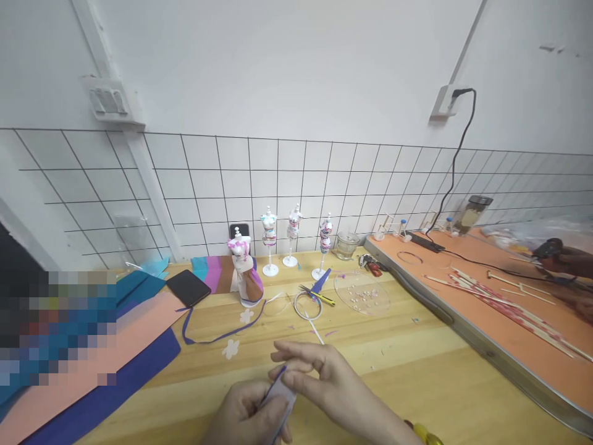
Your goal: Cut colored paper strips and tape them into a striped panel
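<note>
My left hand (243,411) is closed around a small folded piece of lavender sheet (283,394) with a dark purple edge, close to the table's front. My right hand (324,374) pinches the upper end of that piece between thumb and fingers, its index finger stretched out above. Beyond my hands lie a roll of white tape (307,317), yellow-handled tweezers (327,298) and a blue-purple scrap (321,281). A small dress-form stand (241,250) wears a brown and purple piece. More mini dress forms, such as one in blue and pink (269,228), stand behind.
Coloured sheets (139,337) and a black phone (188,287) lie at left, with a purple ribbon (222,335) nearby. A clear dish (362,293) holds beads. At right, a metal-edged orange table (467,296) bears sticks, a power strip (424,241) and another person's hand (563,262).
</note>
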Available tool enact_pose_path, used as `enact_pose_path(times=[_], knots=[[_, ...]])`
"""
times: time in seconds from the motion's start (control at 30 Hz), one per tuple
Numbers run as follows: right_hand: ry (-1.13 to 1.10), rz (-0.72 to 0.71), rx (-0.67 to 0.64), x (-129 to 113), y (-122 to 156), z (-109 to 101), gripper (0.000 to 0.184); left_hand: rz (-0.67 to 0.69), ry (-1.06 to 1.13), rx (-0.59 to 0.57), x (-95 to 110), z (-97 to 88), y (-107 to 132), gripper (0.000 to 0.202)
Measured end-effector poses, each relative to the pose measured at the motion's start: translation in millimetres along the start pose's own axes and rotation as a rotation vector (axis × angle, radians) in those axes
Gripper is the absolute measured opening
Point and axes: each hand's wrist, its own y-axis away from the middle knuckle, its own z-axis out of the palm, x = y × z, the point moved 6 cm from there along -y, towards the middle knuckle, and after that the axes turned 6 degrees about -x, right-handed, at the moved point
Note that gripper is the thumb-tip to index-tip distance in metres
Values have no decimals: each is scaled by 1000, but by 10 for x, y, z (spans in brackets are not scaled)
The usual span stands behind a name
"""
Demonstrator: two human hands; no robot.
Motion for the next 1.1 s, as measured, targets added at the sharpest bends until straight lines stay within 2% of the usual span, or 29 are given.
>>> enact_pose_path(times=[0.03,0.1,0.23,0.3,0.37,0.5,0.63,0.73,0.8,0.87,1.03,1.1], knots=[[37,24,1,91,-81,-85,39,3,94,23,-40,-31,-57,49],[240,76,123,295,-254,-392,39,-2,342,87,-134,-95,-170,40],[470,185,378,738,-519,-1082,29,-18,567,135,-271,-192,-343,40],[574,226,409,915,-591,-1281,29,-31,655,119,-324,-231,-383,45],[654,253,395,1047,-629,-1358,29,-41,733,93,-370,-264,-393,49],[753,307,371,1194,-639,-1357,28,-65,855,44,-461,-300,-372,46],[746,339,432,1195,-609,-1440,28,-66,943,-3,-549,-321,-383,43],[663,321,511,1099,-534,-1526,26,-27,987,-28,-614,-367,-424,43],[582,274,519,989,-463,-1487,28,3,1002,-33,-655,-406,-456,42],[502,217,469,851,-382,-1329,40,16,1003,-28,-688,-434,-481,41],[359,166,243,476,-190,-642,47,-28,943,36,-671,-427,-471,47],[321,145,176,353,-150,-410,44,-50,903,94,-638,-417,-444,53]])
